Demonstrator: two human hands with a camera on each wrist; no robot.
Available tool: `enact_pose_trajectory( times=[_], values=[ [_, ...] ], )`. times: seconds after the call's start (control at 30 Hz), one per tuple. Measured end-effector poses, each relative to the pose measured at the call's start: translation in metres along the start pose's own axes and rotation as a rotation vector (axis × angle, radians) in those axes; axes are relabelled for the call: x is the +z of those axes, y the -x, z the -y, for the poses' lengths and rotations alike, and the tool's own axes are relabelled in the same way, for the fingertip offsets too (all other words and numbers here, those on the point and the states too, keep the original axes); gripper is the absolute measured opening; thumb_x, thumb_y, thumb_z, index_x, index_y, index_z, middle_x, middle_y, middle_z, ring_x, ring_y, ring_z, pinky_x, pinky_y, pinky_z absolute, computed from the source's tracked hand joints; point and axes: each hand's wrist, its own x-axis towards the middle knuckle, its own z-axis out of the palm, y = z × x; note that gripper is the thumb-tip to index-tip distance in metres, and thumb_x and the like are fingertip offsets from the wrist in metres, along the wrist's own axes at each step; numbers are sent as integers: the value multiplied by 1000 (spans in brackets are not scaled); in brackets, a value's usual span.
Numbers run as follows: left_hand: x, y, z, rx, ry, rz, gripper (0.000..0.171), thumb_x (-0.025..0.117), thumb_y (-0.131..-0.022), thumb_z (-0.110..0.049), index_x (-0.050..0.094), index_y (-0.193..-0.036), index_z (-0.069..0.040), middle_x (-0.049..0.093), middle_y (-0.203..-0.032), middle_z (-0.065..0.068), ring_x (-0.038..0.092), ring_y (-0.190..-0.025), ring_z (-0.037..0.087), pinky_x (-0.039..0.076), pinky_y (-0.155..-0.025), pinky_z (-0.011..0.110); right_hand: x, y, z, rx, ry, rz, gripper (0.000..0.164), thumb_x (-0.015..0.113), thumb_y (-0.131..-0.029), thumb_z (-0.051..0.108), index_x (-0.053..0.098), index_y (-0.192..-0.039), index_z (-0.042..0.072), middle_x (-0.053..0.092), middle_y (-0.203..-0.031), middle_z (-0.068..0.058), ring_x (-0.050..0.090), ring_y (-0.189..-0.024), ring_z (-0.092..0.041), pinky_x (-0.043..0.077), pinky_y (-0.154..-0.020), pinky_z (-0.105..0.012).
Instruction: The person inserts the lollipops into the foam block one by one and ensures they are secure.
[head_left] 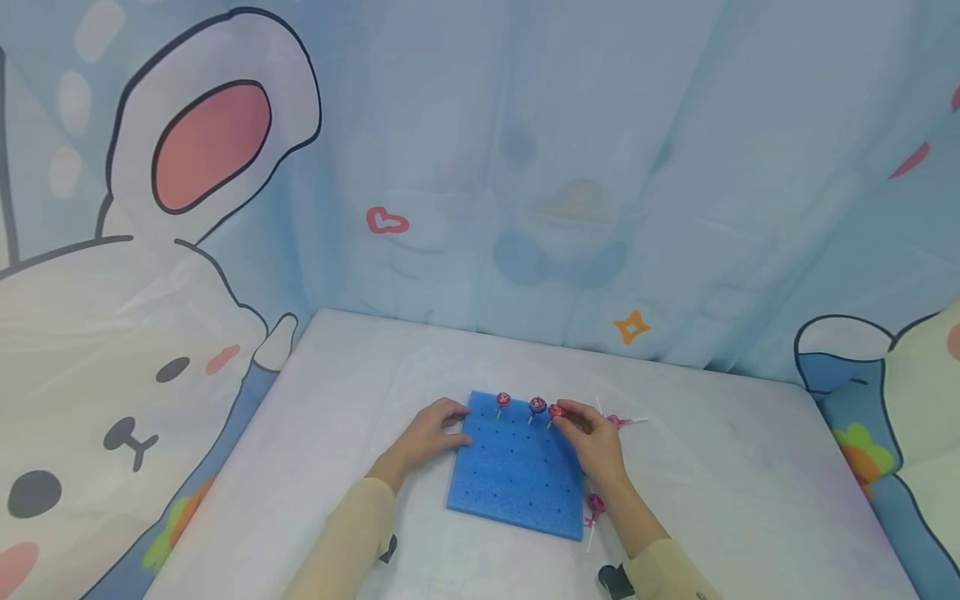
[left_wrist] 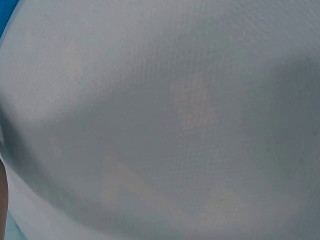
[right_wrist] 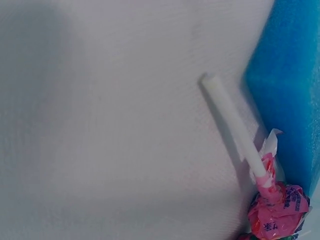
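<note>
Right hand (head_left: 597, 446) pinches a round, red-wrapped lollipop (head_left: 555, 410); left hand (head_left: 429, 430), loosely spread, touches a flat, holed, blue foam board (head_left: 491, 462).

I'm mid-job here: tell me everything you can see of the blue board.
The blue board is a thick, roughly square slab that looks like foam, dotted with rows of small dark holes. It lies flat on the white table, turned slightly. Two lollipops stand upright near its far edge; the right hand pinches a third lollipop beside them, though whether its stick is seated is unclear. The left hand touches its left edge. A loose lollipop lies by its right side.
</note>
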Motion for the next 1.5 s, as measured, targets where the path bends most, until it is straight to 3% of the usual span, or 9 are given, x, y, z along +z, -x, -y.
enact_pose_trajectory(
  times=[0.37, 0.73, 1.17, 1.5],
  values=[
    [-1, 2, -2, 7, 7, -8, 49, 74, -89, -22, 57, -131, -4, 58, -128, 8, 55, -123, 22, 44, -106, 36, -15, -3, 0, 9, 25, 8, 44, 64, -95, 36, 57, -135, 18, 58, -136, -4, 51, -130, -22, 44, -104, -39],
    [-2, 2, -2, 1, 10, -3, 49, 74, -88, -21, 57, -132, -4, 58, -128, 8, 54, -124, 23, 44, -106, 34, -45, -1, -5, -7, 118, -83, 50, 56, -96, 48, 58, -136, 18, 59, -136, -1, 52, -128, -18, 43, -106, -37],
    [-2, 2, -3, 1, 17, -2, 49, 74, -89, -22, 57, -132, -5, 57, -129, 8, 54, -124, 22, 43, -106, 34, -59, 8, -13, 6, 150, -90, 52, 56, -96, 49, 57, -136, 16, 57, -138, -3, 49, -131, -21, 41, -108, -41],
    [-1, 1, 0, 18, 24, -3, 49, 74, -89, -22, 57, -131, -4, 58, -127, 8, 55, -123, 23, 44, -105, 34, -66, 8, -20, 29, 162, -140, 49, 57, -97, 45, 58, -135, 14, 58, -137, -5, 50, -130, -22, 41, -107, -43]
  ],
)
